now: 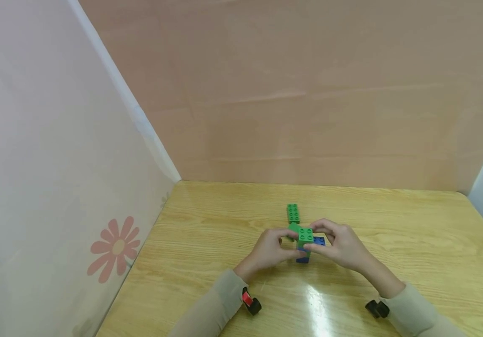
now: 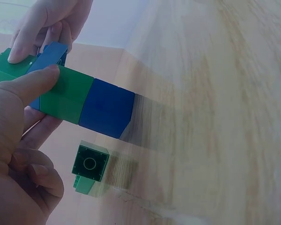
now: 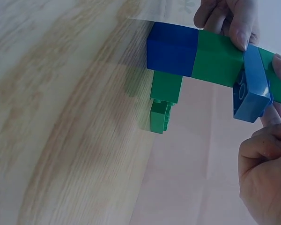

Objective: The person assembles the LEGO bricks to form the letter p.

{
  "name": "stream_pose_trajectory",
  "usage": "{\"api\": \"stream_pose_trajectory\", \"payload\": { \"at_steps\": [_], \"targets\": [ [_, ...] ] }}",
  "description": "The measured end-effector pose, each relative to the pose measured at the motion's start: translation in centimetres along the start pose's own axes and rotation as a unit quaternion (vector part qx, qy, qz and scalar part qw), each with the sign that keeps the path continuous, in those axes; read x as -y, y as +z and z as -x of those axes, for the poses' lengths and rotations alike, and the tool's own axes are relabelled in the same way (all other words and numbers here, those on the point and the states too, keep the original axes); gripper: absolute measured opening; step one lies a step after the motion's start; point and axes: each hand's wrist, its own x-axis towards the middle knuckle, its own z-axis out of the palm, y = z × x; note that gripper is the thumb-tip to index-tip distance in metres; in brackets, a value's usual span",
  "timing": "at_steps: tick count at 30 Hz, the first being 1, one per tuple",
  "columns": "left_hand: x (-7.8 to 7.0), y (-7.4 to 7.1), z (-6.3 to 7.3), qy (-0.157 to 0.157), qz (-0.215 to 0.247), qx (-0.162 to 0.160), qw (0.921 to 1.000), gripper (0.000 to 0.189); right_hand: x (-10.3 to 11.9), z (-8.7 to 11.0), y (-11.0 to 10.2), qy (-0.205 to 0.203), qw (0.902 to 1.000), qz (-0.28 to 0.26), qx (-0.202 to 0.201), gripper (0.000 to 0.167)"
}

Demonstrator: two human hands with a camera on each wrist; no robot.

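Observation:
A stack of toy building bricks stands on the table between both hands. At its base is a blue brick (image 3: pixel 172 49), with a green brick (image 2: pixel 68 96) over it. Above that, a thinner blue brick (image 3: pixel 253 89) juts out toward the right. A green brick (image 1: pixel 306 234) with studs facing up tops the stack. My left hand (image 1: pixel 268 250) pinches the stack around the middle green brick and the thinner blue one, thumb on the near side. With thumb and fingers, my right hand (image 1: pixel 344 245) grips the top green brick from the right.
Just behind the stack lie two loose green pieces, a studded brick (image 1: pixel 293 213) farther back and another green brick (image 1: pixel 294 227) nearer. The wooden table (image 1: pixel 224 210) meets a tan backdrop (image 1: pixel 309 117) behind and a pale flowered side panel (image 1: pixel 56 164) on the left.

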Motion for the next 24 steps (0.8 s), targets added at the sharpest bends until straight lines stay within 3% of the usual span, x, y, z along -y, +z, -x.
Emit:
{"api": "stream_pose_trajectory", "payload": {
  "at_steps": [8, 13, 19, 24],
  "targets": [
    [0.3, 0.2, 0.0, 0.000, 0.009, -0.003, 1.0000, 0.038, -0.1, 0.0, -0.1, 0.006, 0.9998, -0.017, 0.006, 0.041],
    [0.4, 0.2, 0.0, 0.008, 0.007, 0.000, 0.9999, 0.038, -0.5, -0.2, -0.6, -0.005, 0.9989, -0.028, 0.038, 0.044],
    [0.4, 0.1, 0.0, 0.007, 0.015, 0.003, 0.9999, 0.039, -1.2, -0.6, -1.7, 0.022, 0.9919, -0.091, 0.086, 0.049],
    [0.2, 0.0, 0.0, -0.009, 0.018, 0.008, 0.9998, 0.039, -2.0, -1.0, -2.7, 0.023, 0.9846, -0.141, 0.100, 0.046]
  ]
}}
